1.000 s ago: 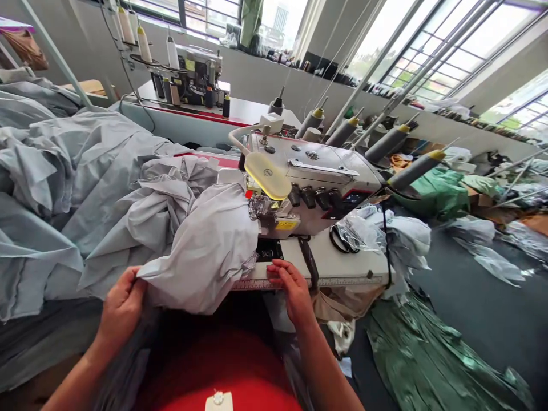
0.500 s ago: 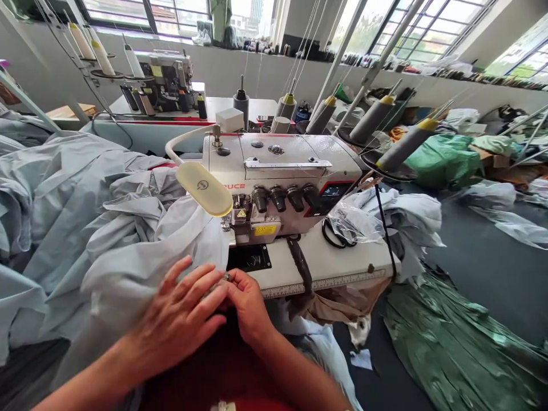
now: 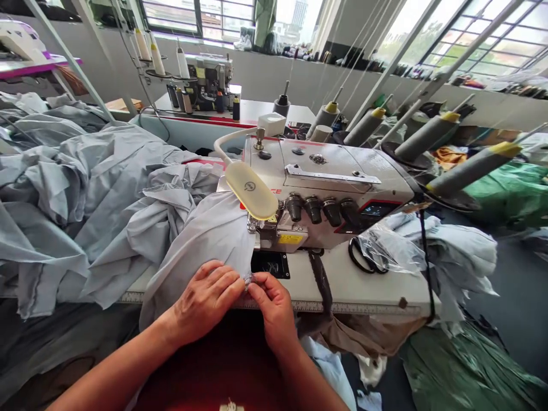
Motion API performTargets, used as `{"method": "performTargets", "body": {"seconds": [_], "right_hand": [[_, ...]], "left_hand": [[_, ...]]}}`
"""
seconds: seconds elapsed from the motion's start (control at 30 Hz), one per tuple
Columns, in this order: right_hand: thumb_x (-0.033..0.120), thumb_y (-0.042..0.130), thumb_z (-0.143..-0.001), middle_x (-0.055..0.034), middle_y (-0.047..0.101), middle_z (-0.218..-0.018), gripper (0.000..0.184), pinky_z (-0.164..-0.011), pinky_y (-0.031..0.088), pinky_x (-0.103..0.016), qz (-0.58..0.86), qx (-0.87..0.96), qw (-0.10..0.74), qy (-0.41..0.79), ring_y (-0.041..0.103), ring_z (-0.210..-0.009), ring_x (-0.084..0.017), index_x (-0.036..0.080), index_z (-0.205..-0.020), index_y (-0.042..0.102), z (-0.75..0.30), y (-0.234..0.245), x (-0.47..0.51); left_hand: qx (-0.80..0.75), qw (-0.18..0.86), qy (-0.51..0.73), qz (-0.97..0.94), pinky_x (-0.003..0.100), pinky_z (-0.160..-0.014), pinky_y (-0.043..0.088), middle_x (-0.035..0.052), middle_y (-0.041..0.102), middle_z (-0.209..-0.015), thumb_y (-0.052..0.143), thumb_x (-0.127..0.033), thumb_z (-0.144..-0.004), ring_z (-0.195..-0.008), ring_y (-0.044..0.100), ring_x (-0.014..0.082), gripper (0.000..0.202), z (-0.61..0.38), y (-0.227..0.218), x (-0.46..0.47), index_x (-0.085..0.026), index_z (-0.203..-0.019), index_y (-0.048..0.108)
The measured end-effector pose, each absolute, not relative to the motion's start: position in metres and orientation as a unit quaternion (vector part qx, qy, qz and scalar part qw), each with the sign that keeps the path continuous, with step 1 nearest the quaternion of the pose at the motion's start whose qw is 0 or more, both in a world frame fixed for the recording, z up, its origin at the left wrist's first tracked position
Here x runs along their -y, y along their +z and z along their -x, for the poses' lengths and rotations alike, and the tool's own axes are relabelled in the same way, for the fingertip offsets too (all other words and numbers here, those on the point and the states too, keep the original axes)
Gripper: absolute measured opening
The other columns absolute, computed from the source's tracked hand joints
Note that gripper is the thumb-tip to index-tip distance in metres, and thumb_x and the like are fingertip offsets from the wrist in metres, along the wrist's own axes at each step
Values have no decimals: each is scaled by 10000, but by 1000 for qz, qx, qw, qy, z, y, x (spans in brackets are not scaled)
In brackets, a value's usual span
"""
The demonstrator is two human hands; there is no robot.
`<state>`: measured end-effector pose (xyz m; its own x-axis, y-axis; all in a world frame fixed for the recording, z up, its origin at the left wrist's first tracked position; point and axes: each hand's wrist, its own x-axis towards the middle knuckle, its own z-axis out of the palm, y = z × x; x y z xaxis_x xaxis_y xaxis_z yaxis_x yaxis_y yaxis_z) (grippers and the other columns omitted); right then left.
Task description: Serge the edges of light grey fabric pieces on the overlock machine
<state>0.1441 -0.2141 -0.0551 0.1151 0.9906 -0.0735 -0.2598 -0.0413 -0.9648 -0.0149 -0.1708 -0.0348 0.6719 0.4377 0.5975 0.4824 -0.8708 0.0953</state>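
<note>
Your right hand (image 3: 276,311) pinches edge of grey cloth (image 3: 209,228), fingertips together; your left hand (image 3: 208,299) lies over cloth, can't tell its grip. Cloth left of sewing machine (image 3: 317,162), on white table (image 3: 359,291). Far: barred windows (image 3: 229,21).

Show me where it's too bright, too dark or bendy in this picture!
Head view: windows glare nearly white; head view: the red top is deep in shadow, while the cloth is well lit; head view: spools at right look stretched and slanted, probably from a wide lens.
</note>
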Motion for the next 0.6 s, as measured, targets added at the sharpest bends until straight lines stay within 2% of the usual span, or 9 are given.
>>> {"method": "performTargets", "body": {"seconds": [0.1,0.17,0.27,0.33,0.47,0.53,0.6], "right_hand": [[240,577,-886,-13,696,-817,108,-715,504,-253,524,497,576,384,647,-771,-160,202,-900,677,-151,-58,214],[194,561,-898,-27,708,-865,121,-754,499,-269,533,559,567,287,657,-817,-168,206,-937,674,-154,-61,214],[161,543,-904,-29,708,-868,137,-744,502,-267,526,592,556,251,661,-814,-164,206,-948,664,-152,-63,213],[160,534,-912,-26,705,-858,138,-727,508,-259,526,589,559,253,663,-803,-159,206,-947,659,-149,-64,210],[158,496,-932,-33,698,-866,166,-752,525,-280,503,613,573,208,659,-815,-163,210,-966,649,-150,-62,200],[138,479,-926,-49,696,-928,201,-803,527,-303,482,643,573,160,652,-875,-174,212,-1015,643,-156,-57,191],[96,442,-911,-78,684,-1035,279,-854,519,-324,450,700,544,105,635,-965,-190,195,-1094,628,-163,-47,182]], "left_hand": [[289,-66,-380,876,301,-925,410,8,664,-835,464,-76,-903,-814,603,116,150,22,-34,170,-170,-947,573],[364,-152,-418,818,276,-832,449,5,652,-822,515,-144,-901,-795,599,119,79,27,-33,168,-184,-907,582],[474,-288,-418,719,229,-639,470,10,643,-825,539,-311,-901,-755,600,133,132,33,-29,165,-196,-902,601],[500,-340,-405,686,223,-594,473,8,643,-827,556,-377,-881,-726,599,137,184,35,-27,164,-203,-907,612],[470,-314,-412,714,228,-653,490,-4,643,-838,592,-324,-860,-758,600,137,109,32,-22,166,-224,-885,625],[439,-269,-411,753,238,-696,489,-4,645,-852,573,-248,-873,-791,604,137,56,29,-20,166,-229,-892,622],[400,-198,-404,799,258,-748,478,-6,648,-859,551,-170,-878,-816,606,134,97,27,-16,166,-231,-919,614]]}}
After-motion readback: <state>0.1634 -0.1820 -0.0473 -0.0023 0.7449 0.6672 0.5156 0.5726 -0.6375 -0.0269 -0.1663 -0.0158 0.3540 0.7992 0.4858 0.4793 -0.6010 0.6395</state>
